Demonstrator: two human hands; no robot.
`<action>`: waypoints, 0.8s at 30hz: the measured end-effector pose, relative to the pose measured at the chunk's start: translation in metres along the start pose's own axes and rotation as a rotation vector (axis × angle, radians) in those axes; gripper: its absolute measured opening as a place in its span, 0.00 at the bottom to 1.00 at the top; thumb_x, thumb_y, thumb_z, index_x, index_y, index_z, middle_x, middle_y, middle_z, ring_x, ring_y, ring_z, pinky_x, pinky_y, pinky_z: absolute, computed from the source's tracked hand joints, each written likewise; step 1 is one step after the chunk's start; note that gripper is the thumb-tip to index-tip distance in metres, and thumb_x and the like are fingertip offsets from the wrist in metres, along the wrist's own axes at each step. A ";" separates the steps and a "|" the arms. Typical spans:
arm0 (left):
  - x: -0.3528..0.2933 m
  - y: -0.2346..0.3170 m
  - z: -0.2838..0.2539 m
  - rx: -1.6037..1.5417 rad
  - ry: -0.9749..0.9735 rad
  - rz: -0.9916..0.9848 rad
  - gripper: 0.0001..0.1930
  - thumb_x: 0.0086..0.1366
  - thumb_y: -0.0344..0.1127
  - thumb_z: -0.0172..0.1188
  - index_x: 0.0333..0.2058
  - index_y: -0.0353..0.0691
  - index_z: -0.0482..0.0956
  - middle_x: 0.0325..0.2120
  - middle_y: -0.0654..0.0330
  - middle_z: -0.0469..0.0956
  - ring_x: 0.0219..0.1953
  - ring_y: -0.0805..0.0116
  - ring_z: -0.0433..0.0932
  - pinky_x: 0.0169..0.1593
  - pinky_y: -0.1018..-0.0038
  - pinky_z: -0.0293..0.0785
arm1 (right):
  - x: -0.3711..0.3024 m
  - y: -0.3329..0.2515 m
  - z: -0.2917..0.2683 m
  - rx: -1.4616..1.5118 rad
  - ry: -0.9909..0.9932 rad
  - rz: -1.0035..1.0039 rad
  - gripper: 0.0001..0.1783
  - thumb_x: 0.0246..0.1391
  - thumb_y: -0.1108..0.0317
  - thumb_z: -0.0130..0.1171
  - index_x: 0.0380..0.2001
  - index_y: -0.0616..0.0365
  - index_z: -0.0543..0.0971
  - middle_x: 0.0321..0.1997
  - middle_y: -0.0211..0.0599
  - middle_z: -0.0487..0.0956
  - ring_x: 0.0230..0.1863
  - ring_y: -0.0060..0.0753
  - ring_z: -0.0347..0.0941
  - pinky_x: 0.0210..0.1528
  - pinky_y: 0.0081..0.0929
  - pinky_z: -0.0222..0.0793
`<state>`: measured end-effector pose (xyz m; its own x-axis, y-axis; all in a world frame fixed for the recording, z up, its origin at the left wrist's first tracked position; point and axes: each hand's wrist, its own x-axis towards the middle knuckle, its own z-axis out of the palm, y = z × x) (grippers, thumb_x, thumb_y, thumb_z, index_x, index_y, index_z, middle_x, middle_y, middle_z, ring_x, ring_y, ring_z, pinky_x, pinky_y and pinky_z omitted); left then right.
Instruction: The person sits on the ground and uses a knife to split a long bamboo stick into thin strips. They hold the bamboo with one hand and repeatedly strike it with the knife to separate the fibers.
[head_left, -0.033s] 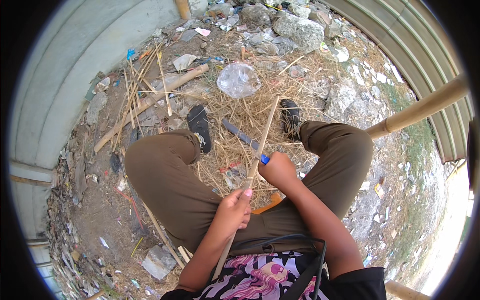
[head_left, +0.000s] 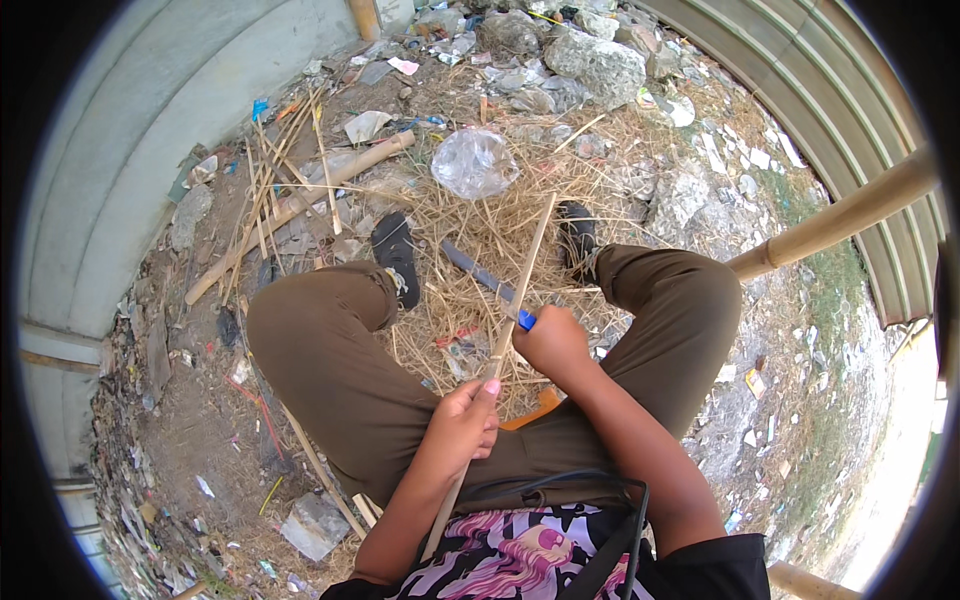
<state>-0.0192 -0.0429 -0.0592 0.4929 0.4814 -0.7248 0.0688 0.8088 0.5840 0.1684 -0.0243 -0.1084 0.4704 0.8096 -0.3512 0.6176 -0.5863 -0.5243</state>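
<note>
My left hand [head_left: 466, 420] is closed round a long thin bamboo strip [head_left: 534, 246], its thumb lying along the top. The strip slants from beside my shirt up and away between my feet. In my right hand [head_left: 553, 341] is a knife [head_left: 474, 268] with a blue handle, its grey blade pointing far left. Blade and strip cross just beyond my right fist, where they appear to touch. My fingers hide most of the knife's handle.
Dry shavings [head_left: 470, 215] cover the ground between my shoes. Beyond them lies a clear plastic bag [head_left: 474, 164]. At the far left, thin bamboo strips [head_left: 262, 205] rest by a thick bamboo pole [head_left: 300, 208]. Another pole [head_left: 835, 216] slants in at right, and a rock [head_left: 597, 68] sits far off.
The whole view has shifted very slightly. Both hands keep their grip, and the knife and strip stay crossed in the same place.
</note>
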 end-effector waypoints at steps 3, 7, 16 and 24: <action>0.001 0.001 -0.007 -0.073 -0.054 0.019 0.13 0.75 0.47 0.53 0.34 0.46 0.68 0.18 0.73 0.61 0.14 0.86 0.56 0.16 0.85 0.51 | -0.011 0.003 0.002 -0.139 -0.101 -0.252 0.16 0.48 0.57 0.63 0.23 0.61 0.83 0.28 0.55 0.82 0.34 0.57 0.82 0.39 0.48 0.77; 0.004 -0.003 -0.003 -0.015 -0.042 0.053 0.15 0.75 0.48 0.51 0.32 0.46 0.66 0.17 0.73 0.60 0.14 0.86 0.55 0.15 0.85 0.50 | -0.030 0.009 0.006 0.019 -0.328 -0.128 0.17 0.48 0.57 0.62 0.23 0.62 0.83 0.24 0.57 0.80 0.30 0.60 0.81 0.40 0.48 0.78; 0.004 -0.004 -0.003 0.054 0.018 0.004 0.17 0.75 0.50 0.51 0.31 0.47 0.63 0.18 0.72 0.60 0.14 0.85 0.56 0.16 0.84 0.50 | -0.026 -0.001 0.004 -0.176 -0.357 -0.164 0.19 0.47 0.56 0.62 0.26 0.64 0.84 0.31 0.57 0.82 0.35 0.56 0.82 0.42 0.46 0.78; 0.006 -0.004 -0.003 0.072 0.023 0.001 0.17 0.75 0.51 0.50 0.33 0.47 0.63 0.19 0.72 0.60 0.15 0.85 0.56 0.16 0.84 0.50 | 0.004 0.014 0.011 0.023 -0.172 -0.053 0.15 0.46 0.60 0.61 0.34 0.60 0.84 0.24 0.56 0.80 0.31 0.57 0.81 0.38 0.46 0.76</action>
<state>-0.0195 -0.0426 -0.0671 0.4726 0.4903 -0.7323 0.1315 0.7824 0.6088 0.1716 -0.0288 -0.1260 0.3218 0.8336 -0.4490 0.6233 -0.5435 -0.5623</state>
